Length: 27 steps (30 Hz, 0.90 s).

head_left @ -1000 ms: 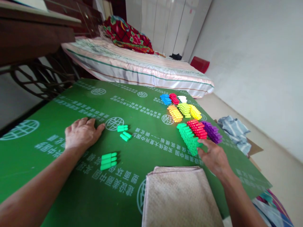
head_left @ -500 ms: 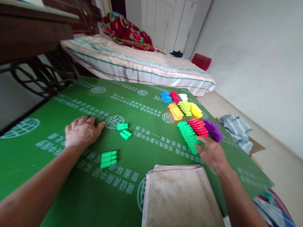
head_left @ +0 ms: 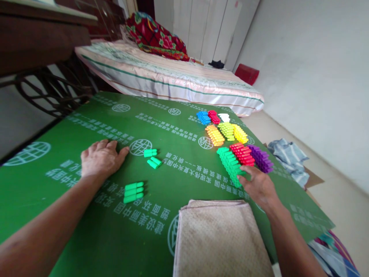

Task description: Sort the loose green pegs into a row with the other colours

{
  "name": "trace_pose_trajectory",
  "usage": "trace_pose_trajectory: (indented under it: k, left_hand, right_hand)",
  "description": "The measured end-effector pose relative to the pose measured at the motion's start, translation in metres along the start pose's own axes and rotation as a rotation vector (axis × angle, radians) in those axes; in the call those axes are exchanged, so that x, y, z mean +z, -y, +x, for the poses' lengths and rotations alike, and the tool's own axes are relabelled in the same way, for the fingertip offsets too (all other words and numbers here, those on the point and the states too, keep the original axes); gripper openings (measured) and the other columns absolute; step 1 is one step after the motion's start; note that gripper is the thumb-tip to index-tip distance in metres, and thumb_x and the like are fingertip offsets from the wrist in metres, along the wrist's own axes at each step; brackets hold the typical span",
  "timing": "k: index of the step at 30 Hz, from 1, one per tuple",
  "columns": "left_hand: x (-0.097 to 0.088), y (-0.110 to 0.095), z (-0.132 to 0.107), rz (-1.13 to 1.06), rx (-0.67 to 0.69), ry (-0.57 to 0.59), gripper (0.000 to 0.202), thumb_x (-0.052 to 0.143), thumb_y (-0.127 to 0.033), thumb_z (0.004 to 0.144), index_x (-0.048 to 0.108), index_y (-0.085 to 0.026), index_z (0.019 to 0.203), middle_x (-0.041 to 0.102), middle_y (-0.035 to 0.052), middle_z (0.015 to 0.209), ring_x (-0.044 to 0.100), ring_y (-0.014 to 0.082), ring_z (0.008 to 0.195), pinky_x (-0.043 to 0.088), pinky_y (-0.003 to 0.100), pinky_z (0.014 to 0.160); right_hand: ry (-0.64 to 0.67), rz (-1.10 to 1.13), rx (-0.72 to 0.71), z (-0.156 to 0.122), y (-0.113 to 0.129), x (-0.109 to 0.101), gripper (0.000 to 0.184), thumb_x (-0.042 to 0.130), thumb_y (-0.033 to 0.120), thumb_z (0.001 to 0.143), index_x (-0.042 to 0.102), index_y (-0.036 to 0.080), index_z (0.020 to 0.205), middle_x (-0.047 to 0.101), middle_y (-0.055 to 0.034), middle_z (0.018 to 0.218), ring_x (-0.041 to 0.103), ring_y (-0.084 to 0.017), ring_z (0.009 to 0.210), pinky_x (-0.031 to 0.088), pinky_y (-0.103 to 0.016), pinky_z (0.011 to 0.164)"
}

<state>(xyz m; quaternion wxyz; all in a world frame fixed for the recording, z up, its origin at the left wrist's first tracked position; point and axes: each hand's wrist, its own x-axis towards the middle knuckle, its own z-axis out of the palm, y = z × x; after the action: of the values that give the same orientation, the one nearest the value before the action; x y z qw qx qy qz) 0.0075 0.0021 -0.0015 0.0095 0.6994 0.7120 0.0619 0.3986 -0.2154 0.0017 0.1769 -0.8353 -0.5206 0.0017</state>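
My left hand (head_left: 101, 158) lies flat and open on the green board (head_left: 86, 231), fingers stretched toward a small cluster of green pegs (head_left: 152, 157). Three more green pegs (head_left: 133, 192) lie side by side nearer to me. My right hand (head_left: 257, 184) rests at the near end of a long row of green pegs (head_left: 230, 163), its fingers curled against the last pegs; whether it grips one is hidden. Beside that row lie red pegs (head_left: 242, 153) and purple pegs (head_left: 261, 159).
Farther back lie orange (head_left: 215, 135), lime (head_left: 226, 130), yellow (head_left: 240, 134), blue (head_left: 203, 117), red and white peg groups. A folded beige towel (head_left: 221, 238) covers the board's near edge. A bed (head_left: 173, 79) stands behind; cloth (head_left: 288, 157) lies on the floor at right.
My right hand has slid slightly forward along the near end of the green row. The left hand stays put; the view shifted a little.
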Motion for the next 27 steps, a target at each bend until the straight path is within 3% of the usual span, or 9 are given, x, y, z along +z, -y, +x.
trace_pose_trajectory:
  k: [6, 23, 27]
  left_hand:
    - [0.0004, -0.0004, -0.0011, -0.007, 0.001, -0.009, 0.068, 0.022, -0.058, 0.085, 0.047, -0.012, 0.13, 0.038, 0.0174, 0.145, 0.031, 0.0364, 0.135, 0.031, 0.055, 0.111]
    - [0.0054, 0.0026, -0.0008, -0.023, 0.025, -0.038, 0.064, 0.026, -0.056, 0.086, 0.05, -0.012, 0.127, 0.039, 0.0189, 0.144, 0.033, 0.0392, 0.133, 0.032, 0.056, 0.11]
    - [0.0055, 0.0031, -0.0034, -0.026, 0.043, -0.038, 0.063, 0.027, -0.056, 0.088, 0.05, -0.012, 0.126, 0.039, 0.019, 0.144, 0.034, 0.0393, 0.133, 0.032, 0.055, 0.11]
  right_hand:
    - [0.011, 0.044, 0.009, -0.0003, -0.0024, 0.0008, 0.04, 0.052, 0.039, 0.08, 0.07, 0.017, 0.108, 0.074, -0.0114, 0.098, 0.069, -0.025, 0.079, 0.051, -0.037, 0.074]
    - [0.015, 0.048, 0.002, 0.0011, -0.0069, 0.0039, 0.035, 0.053, 0.039, 0.082, 0.07, 0.022, 0.107, 0.075, -0.007, 0.093, 0.068, -0.022, 0.086, 0.05, -0.033, 0.076]
    - [-0.007, 0.02, 0.002, 0.0008, -0.0078, 0.0033, 0.036, 0.053, 0.042, 0.082, 0.07, 0.022, 0.105, 0.075, -0.0081, 0.096, 0.068, -0.022, 0.078, 0.051, -0.035, 0.075]
